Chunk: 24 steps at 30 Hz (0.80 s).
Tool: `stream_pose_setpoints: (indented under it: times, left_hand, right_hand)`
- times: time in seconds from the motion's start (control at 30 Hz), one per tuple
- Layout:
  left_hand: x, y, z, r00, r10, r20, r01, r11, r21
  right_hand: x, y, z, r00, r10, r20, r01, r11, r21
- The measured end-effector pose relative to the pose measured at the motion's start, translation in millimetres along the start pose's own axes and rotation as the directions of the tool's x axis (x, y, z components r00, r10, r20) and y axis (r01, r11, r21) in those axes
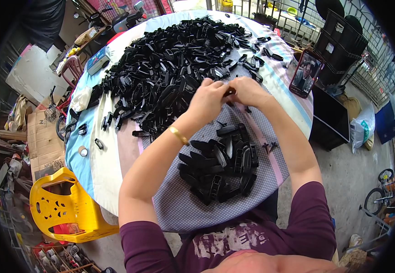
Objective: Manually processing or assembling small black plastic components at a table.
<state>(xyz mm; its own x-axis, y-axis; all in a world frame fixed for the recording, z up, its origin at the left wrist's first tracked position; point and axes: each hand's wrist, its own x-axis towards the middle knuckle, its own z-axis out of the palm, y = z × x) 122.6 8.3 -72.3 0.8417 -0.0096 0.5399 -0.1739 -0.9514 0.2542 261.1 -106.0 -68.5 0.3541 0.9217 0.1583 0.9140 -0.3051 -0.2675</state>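
Note:
At the middle of the round table (174,214), my left hand (208,99) and my right hand (248,93) meet with their fingers closed together. Between the fingertips shows a bit of a small black plastic piece (229,92), mostly hidden by the hands. Just beyond my left hand spreads a large heap of black plastic clip-like pieces (170,59). Nearer to me, between my forearms, lies a smaller pile of longer black pieces (218,166). A gold bracelet (179,135) circles my left wrist.
A phone (306,73) showing a person stands at the table's right edge. A blue box (98,60) and a small roll (83,151) sit at the left. Beside the table are a yellow plastic chair (72,204) and stacked black crates (341,41). Several loose pieces (272,54) lie far right.

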Motion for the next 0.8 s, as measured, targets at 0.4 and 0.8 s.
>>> stream_pose_setpoints:
  times: [0.4,0.8]
  left_hand:
    - [34.1,22.3,25.5,0.926,-0.182,0.331,-0.024,0.847,0.532]
    - [-25.7,3.0,-42.3,0.827,-0.541,0.152,0.358,0.298,-0.885]
  right_hand:
    - [4.2,64.3,-0.7,0.900,0.339,-0.275,-0.382,0.916,-0.120]
    - [0.2,7.5,-10.8,0.893,0.203,-0.402,0.039,0.854,0.519]
